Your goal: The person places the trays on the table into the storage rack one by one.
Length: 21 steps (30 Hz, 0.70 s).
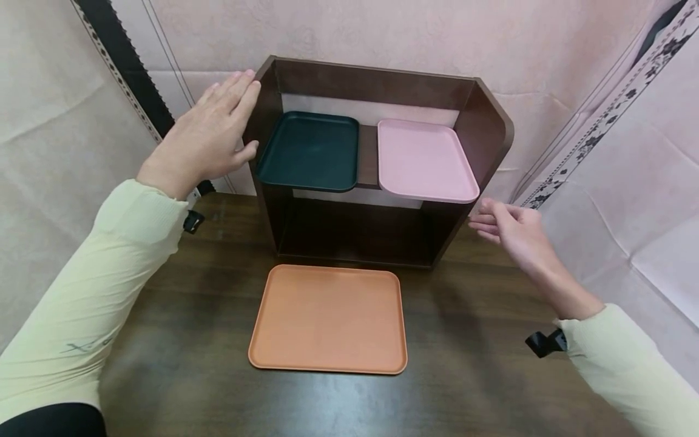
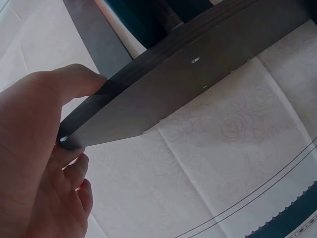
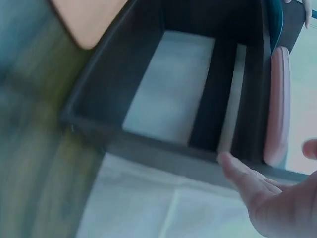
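A small dark brown two-level shelf (image 1: 371, 73) stands on a wooden table. My left hand (image 1: 210, 130) rests against the shelf's left side panel (image 2: 163, 84), fingers straight along its upper corner and thumb touching the front edge. By the right panel is my right hand (image 1: 510, 230), its fingers loosely bent and holding nothing. In the right wrist view a fingertip overlaps the panel's edge; contact is unclear. On the upper level lie a dark green tray (image 1: 308, 152) and, right of it, a pink tray (image 1: 426, 161). An orange tray (image 1: 330, 318) lies flat before the shelf.
Pale patterned cloth (image 1: 393, 30) hangs behind the shelf and on both sides. The wooden table (image 1: 464, 388) spreads around the orange tray. The shelf's lower compartment (image 1: 355, 230) is open at the front, below the green and pink trays.
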### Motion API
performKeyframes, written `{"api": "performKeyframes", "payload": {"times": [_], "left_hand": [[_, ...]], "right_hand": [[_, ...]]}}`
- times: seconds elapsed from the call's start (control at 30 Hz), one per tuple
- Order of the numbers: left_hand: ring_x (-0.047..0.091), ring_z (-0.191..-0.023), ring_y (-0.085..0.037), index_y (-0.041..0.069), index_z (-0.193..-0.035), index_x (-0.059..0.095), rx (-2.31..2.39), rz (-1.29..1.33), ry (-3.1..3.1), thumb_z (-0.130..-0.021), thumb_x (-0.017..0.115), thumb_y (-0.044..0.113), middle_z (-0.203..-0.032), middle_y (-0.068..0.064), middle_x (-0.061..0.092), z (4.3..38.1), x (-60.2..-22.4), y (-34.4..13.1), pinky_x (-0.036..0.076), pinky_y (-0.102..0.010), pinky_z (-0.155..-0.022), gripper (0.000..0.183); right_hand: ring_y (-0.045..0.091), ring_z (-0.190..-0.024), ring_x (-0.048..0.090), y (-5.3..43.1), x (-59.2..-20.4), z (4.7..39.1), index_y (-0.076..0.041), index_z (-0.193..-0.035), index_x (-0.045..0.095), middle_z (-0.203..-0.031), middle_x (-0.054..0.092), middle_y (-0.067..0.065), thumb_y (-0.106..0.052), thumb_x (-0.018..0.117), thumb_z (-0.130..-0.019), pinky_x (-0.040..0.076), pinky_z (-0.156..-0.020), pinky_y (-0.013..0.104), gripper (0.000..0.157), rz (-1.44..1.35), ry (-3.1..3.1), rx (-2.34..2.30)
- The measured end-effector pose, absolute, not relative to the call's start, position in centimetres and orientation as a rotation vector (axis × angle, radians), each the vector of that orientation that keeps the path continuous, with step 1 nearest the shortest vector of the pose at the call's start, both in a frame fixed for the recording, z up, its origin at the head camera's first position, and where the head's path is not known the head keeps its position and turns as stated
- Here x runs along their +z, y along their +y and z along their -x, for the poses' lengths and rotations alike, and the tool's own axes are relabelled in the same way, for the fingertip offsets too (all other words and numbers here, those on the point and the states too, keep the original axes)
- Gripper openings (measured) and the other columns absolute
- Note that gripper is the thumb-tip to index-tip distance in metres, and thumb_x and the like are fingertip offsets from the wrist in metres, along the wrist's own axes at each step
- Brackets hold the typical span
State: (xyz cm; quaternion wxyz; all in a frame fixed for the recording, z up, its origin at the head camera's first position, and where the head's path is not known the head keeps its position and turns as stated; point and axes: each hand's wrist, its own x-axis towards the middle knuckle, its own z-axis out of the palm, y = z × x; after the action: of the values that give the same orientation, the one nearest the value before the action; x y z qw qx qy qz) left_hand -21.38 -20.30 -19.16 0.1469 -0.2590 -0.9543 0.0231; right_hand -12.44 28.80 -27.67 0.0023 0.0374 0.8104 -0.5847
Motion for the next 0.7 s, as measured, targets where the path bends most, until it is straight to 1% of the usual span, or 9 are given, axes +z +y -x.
{"api": "performKeyframes", "payload": {"times": [0.07,0.1,0.17,0.23,0.3,0.4,0.53,0.6,0.7], "left_hand": [[0.002,-0.166,-0.04,-0.004,-0.168,0.004,0.07,0.738,-2.752,-0.107,0.052,0.025,-0.178,-0.022,-0.002,21.4,-19.2,-20.3,0.003,-0.055,-0.136,0.083],[0.001,-0.166,-0.04,-0.004,-0.168,0.004,0.073,0.736,-2.756,-0.107,0.052,0.026,-0.178,-0.022,-0.003,21.3,-19.1,-20.2,0.003,-0.054,-0.136,0.083],[0.001,-0.166,-0.04,-0.004,-0.168,0.004,0.076,0.733,-2.757,-0.107,0.052,0.026,-0.178,-0.022,-0.003,21.3,-19.1,-20.2,0.003,-0.054,-0.136,0.083],[0.002,-0.166,-0.04,-0.004,-0.168,0.003,0.081,0.728,-2.757,-0.107,0.052,0.026,-0.178,-0.022,-0.003,21.3,-19.1,-20.2,0.002,-0.054,-0.136,0.083],[0.002,-0.166,-0.04,-0.004,-0.168,0.003,0.086,0.728,-2.753,-0.107,0.053,0.025,-0.178,-0.022,-0.003,21.2,-19.1,-20.2,0.002,-0.053,-0.137,0.083],[0.002,-0.166,-0.04,-0.004,-0.167,0.003,0.094,0.725,-2.753,-0.107,0.053,0.025,-0.178,-0.022,-0.004,21.2,-19.1,-20.2,0.002,-0.053,-0.137,0.084],[0.001,-0.166,-0.041,-0.004,-0.167,0.002,0.098,0.73,-2.758,-0.107,0.053,0.026,-0.178,-0.022,-0.004,21.2,-19.1,-20.2,0.002,-0.053,-0.137,0.084],[0.002,-0.166,-0.041,-0.004,-0.167,0.002,0.099,0.737,-2.756,-0.107,0.053,0.026,-0.178,-0.022,-0.004,21.3,-19.1,-20.2,0.002,-0.054,-0.137,0.084],[0.002,-0.166,-0.041,-0.005,-0.167,0.002,0.101,0.741,-2.755,-0.107,0.053,0.026,-0.178,-0.023,-0.004,21.3,-19.1,-20.3,0.002,-0.054,-0.137,0.084]], "right_hand": [[0.003,-0.103,0.075,29.5,-27.1,12.0,0.005,-0.146,0.056,-0.118,0.08,0.008,-0.047,0.046,-0.111,0.058,-0.088,0.012,0.063,-0.069,2.812,-1.498],[0.008,-0.111,0.074,29.8,-26.8,11.8,0.002,-0.147,0.058,-0.127,0.077,0.012,-0.049,0.044,-0.11,0.057,-0.091,0.016,0.064,-0.048,2.925,-1.337],[0.023,-0.122,0.07,30.2,-26.0,11.4,-0.003,-0.149,0.058,-0.14,0.068,0.023,-0.053,0.043,-0.11,0.054,-0.097,0.03,0.066,-0.014,3.096,-1.071],[0.041,-0.13,0.062,30.5,-25.0,11.2,-0.005,-0.153,0.055,-0.144,0.064,0.027,-0.054,0.043,-0.109,0.05,-0.1,0.048,0.067,0.022,3.198,-0.912],[0.047,-0.131,0.06,30.8,-24.0,11.2,-0.006,-0.157,0.049,-0.148,0.06,0.028,-0.055,0.043,-0.109,0.046,-0.102,0.061,0.069,0.052,3.257,-0.805],[0.054,-0.135,0.054,31.1,-22.5,11.5,-0.006,-0.162,0.04,-0.155,0.054,0.028,-0.054,0.043,-0.109,0.041,-0.107,0.07,0.072,0.118,3.308,-0.688],[0.06,-0.147,0.039,31.1,-21.0,12.2,-0.004,-0.167,0.028,-0.164,0.039,0.031,-0.051,0.044,-0.109,0.03,-0.118,0.075,0.076,0.249,3.354,-0.58],[0.057,-0.154,0.03,31.0,-20.4,12.7,-0.004,-0.168,0.021,-0.169,0.03,0.031,-0.048,0.044,-0.109,0.024,-0.124,0.074,0.077,0.32,3.368,-0.544],[0.049,-0.162,0.017,30.7,-19.5,13.5,-0.004,-0.17,0.012,-0.175,0.016,0.026,-0.045,0.045,-0.109,0.014,-0.132,0.068,0.08,0.441,3.371,-0.489]]}}
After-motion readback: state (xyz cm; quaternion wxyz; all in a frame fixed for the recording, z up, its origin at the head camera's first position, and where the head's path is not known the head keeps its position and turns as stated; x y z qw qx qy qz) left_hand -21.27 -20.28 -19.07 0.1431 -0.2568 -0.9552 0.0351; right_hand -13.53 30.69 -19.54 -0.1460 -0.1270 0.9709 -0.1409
